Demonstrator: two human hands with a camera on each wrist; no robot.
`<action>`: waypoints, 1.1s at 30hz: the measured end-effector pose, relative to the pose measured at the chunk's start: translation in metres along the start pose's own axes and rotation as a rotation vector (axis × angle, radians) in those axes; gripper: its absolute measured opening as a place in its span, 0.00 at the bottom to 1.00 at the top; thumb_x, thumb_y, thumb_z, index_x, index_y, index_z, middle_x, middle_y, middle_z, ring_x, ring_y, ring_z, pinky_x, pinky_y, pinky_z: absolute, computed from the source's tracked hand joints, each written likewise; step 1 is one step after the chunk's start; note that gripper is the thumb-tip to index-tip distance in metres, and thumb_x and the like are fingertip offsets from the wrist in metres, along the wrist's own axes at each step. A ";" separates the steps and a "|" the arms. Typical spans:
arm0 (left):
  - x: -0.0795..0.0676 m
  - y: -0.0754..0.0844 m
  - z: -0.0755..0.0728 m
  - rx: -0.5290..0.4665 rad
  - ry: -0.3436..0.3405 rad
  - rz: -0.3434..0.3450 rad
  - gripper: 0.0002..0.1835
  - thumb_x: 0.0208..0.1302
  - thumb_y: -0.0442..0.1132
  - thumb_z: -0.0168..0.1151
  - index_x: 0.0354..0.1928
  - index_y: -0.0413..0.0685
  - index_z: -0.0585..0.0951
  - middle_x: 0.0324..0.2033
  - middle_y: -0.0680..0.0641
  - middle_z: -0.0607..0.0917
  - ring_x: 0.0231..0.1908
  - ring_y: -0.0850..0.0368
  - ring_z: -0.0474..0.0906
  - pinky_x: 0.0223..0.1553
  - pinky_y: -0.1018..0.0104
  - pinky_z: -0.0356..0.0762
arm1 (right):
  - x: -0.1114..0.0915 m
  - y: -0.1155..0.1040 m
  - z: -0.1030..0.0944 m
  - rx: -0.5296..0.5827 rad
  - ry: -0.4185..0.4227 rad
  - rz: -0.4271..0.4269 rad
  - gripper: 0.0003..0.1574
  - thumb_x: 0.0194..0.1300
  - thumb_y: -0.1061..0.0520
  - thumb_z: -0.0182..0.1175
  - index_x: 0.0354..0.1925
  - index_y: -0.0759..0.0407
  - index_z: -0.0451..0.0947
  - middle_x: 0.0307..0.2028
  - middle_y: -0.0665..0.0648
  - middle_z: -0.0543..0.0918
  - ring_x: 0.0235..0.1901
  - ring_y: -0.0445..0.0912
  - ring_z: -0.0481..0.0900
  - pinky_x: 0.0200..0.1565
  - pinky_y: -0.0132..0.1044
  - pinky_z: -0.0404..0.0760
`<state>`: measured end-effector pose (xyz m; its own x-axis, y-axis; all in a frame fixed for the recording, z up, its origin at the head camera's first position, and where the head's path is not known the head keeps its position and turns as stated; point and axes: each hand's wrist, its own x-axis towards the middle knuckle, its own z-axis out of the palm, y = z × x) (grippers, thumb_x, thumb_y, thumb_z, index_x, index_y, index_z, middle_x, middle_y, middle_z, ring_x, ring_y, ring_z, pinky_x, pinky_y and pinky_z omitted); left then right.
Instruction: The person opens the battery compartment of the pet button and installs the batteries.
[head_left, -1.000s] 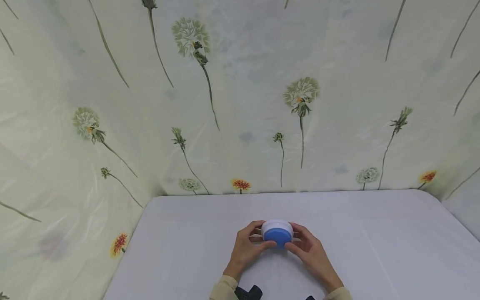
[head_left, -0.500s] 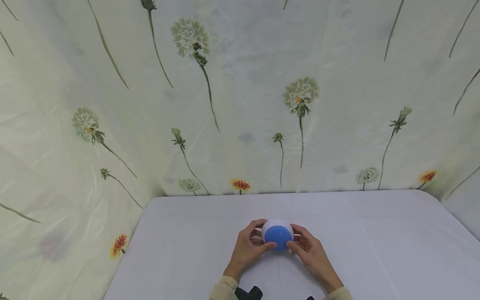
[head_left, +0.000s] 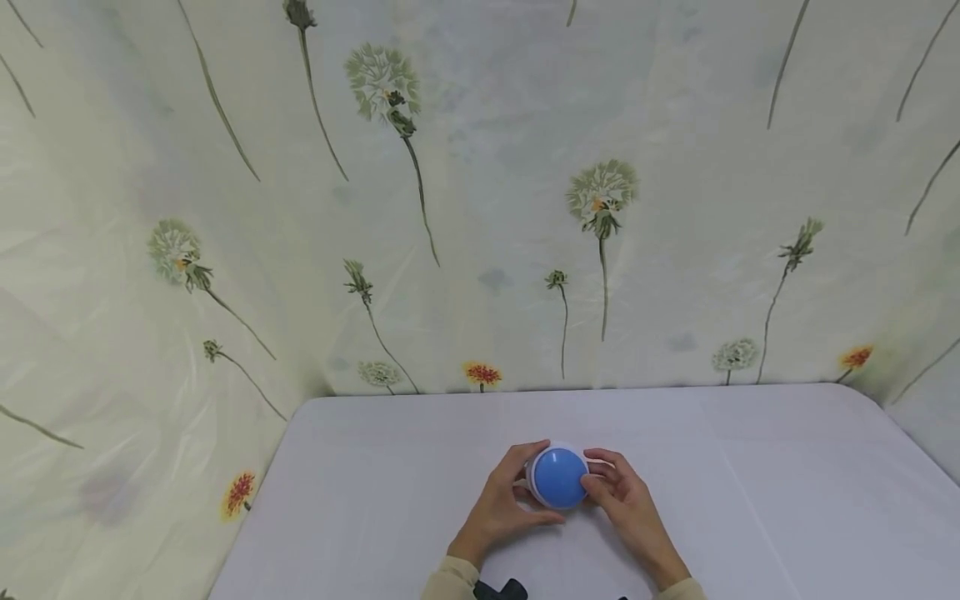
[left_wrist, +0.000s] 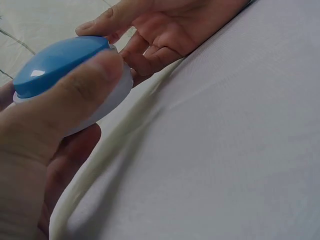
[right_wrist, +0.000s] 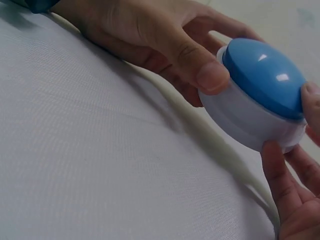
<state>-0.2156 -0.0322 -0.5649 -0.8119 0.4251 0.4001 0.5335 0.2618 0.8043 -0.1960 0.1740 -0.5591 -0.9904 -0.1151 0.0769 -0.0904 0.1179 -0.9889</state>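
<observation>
Both hands hold a round push button (head_left: 561, 478) with a blue domed top and a white base, over the white-covered table. Its dome tilts toward the head camera. My left hand (head_left: 497, 498) grips the left side, its thumb along the white base. In the left wrist view, that thumb partly covers the button (left_wrist: 55, 62). My right hand (head_left: 627, 508) pinches the right side, thumb at the edge of the dome. Right-hand fingers lie against the white side in the right wrist view, where the button (right_wrist: 267, 80) shows most plainly. The underside is hidden.
A white cloth (head_left: 360, 500) covers the table, whose rounded far edge meets a hanging sheet (head_left: 480, 200) with a dandelion print. Black gear (head_left: 501, 590) on the left wrist shows at the bottom of the head view.
The push button has tilted so that more of its blue dome faces the head camera. The left thumb has moved off the dome to below it; the right thumb stays at its edge.
</observation>
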 end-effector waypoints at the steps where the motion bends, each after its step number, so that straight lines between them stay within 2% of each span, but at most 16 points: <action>1: 0.000 0.000 0.000 -0.008 0.001 -0.006 0.50 0.34 0.48 0.74 0.64 0.61 0.58 0.57 0.59 0.65 0.51 0.62 0.72 0.36 0.78 0.78 | 0.000 0.000 0.000 0.004 -0.002 -0.011 0.27 0.61 0.52 0.54 0.58 0.52 0.61 0.49 0.60 0.76 0.43 0.41 0.79 0.38 0.34 0.81; 7: 0.000 0.001 0.000 -0.014 0.037 -0.054 0.48 0.37 0.46 0.72 0.63 0.58 0.59 0.57 0.55 0.69 0.42 0.64 0.78 0.33 0.78 0.78 | -0.002 -0.001 -0.002 -0.018 -0.023 -0.058 0.27 0.62 0.52 0.53 0.58 0.52 0.62 0.52 0.59 0.73 0.45 0.41 0.77 0.40 0.33 0.80; 12: 0.000 0.000 0.001 0.111 0.083 -0.090 0.47 0.36 0.54 0.71 0.62 0.64 0.59 0.52 0.59 0.74 0.37 0.69 0.76 0.33 0.78 0.77 | -0.002 -0.002 -0.003 -0.059 -0.046 -0.060 0.30 0.59 0.50 0.57 0.59 0.48 0.62 0.56 0.55 0.70 0.47 0.41 0.75 0.41 0.30 0.79; 15: 0.000 0.000 0.002 0.179 0.114 -0.106 0.46 0.36 0.59 0.69 0.61 0.66 0.59 0.50 0.62 0.74 0.39 0.71 0.75 0.38 0.76 0.76 | 0.000 0.000 -0.004 -0.067 -0.100 -0.151 0.35 0.57 0.54 0.59 0.62 0.51 0.59 0.59 0.58 0.67 0.49 0.42 0.74 0.42 0.30 0.79; 19: 0.000 -0.001 0.002 0.246 0.140 -0.104 0.46 0.36 0.64 0.66 0.61 0.63 0.60 0.52 0.63 0.73 0.48 0.69 0.73 0.46 0.69 0.75 | 0.002 0.007 -0.003 -0.121 -0.150 -0.307 0.43 0.53 0.59 0.62 0.64 0.58 0.55 0.59 0.62 0.66 0.49 0.40 0.73 0.41 0.31 0.79; 23: 0.000 -0.001 0.004 0.316 0.147 -0.120 0.46 0.36 0.69 0.62 0.61 0.64 0.61 0.54 0.63 0.72 0.53 0.66 0.70 0.51 0.60 0.72 | 0.000 0.012 0.000 -0.300 -0.081 -0.343 0.45 0.53 0.53 0.63 0.65 0.54 0.54 0.57 0.55 0.70 0.45 0.35 0.75 0.40 0.30 0.79; 27: -0.001 -0.001 0.005 0.371 0.145 -0.161 0.46 0.36 0.70 0.60 0.61 0.65 0.61 0.55 0.63 0.72 0.53 0.64 0.70 0.54 0.57 0.70 | -0.001 0.014 0.004 -0.455 -0.008 -0.387 0.44 0.53 0.50 0.62 0.65 0.53 0.55 0.57 0.52 0.69 0.46 0.37 0.74 0.45 0.29 0.76; 30: -0.002 -0.001 0.005 0.423 0.155 -0.163 0.46 0.35 0.71 0.60 0.60 0.63 0.62 0.55 0.61 0.72 0.53 0.63 0.70 0.53 0.57 0.70 | 0.000 0.015 0.006 -0.536 0.025 -0.428 0.44 0.52 0.50 0.63 0.64 0.56 0.57 0.58 0.54 0.65 0.54 0.42 0.68 0.54 0.20 0.66; 33: -0.001 0.000 0.005 0.458 0.167 -0.145 0.46 0.35 0.69 0.62 0.59 0.59 0.64 0.54 0.59 0.73 0.53 0.63 0.70 0.53 0.58 0.71 | 0.001 0.013 0.008 -0.603 0.048 -0.426 0.44 0.52 0.48 0.63 0.64 0.55 0.57 0.57 0.53 0.64 0.57 0.44 0.64 0.58 0.12 0.50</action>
<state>-0.2133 -0.0288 -0.5673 -0.8924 0.2217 0.3931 0.4310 0.6770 0.5965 -0.1970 0.1681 -0.5733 -0.8588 -0.2303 0.4576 -0.4963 0.5954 -0.6318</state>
